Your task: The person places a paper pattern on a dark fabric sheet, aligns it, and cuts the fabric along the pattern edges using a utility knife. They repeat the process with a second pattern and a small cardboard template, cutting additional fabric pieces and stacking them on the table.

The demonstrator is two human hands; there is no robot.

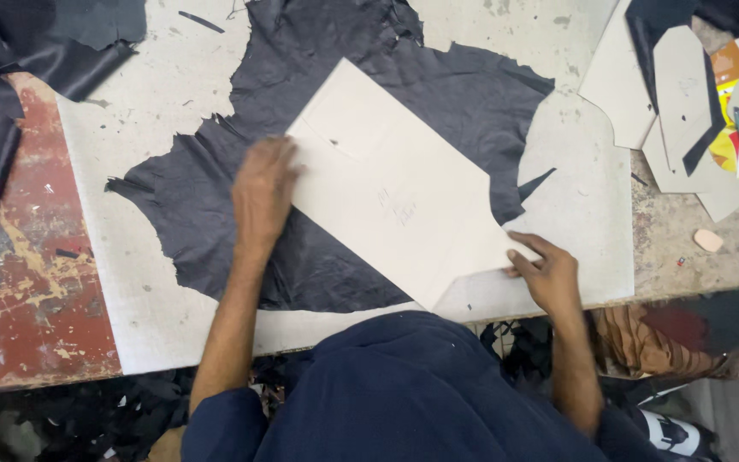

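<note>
Left hand: the left hand [264, 192] lies open and flat, palm down, on the upper left edge of the pattern card, part of it over the leather

Right hand: the right hand [545, 269] rests on the card's lower right tip, fingers loosely curled on its edge; whether it pinches the edge or only presses on it is hard to tell

Pattern card: a pale, long cardboard template [395, 188] with pointed ends, lying slantwise on the leather, near the middle of the table

Leather: a black, ragged-edged hide [438, 85] spread flat under the card on a grey cutting board [592, 214]

Handling: the card looks stiff, light and smooth, likely to slide on the hide unless pressed flat; best held by its edges or corners. The hide looks soft and limp, apt to wrinkle if dragged

Table: worn, with red paint patches [27, 282] at the left; more pale card templates [686, 94] lie at the upper right

Containers: none in view
</note>
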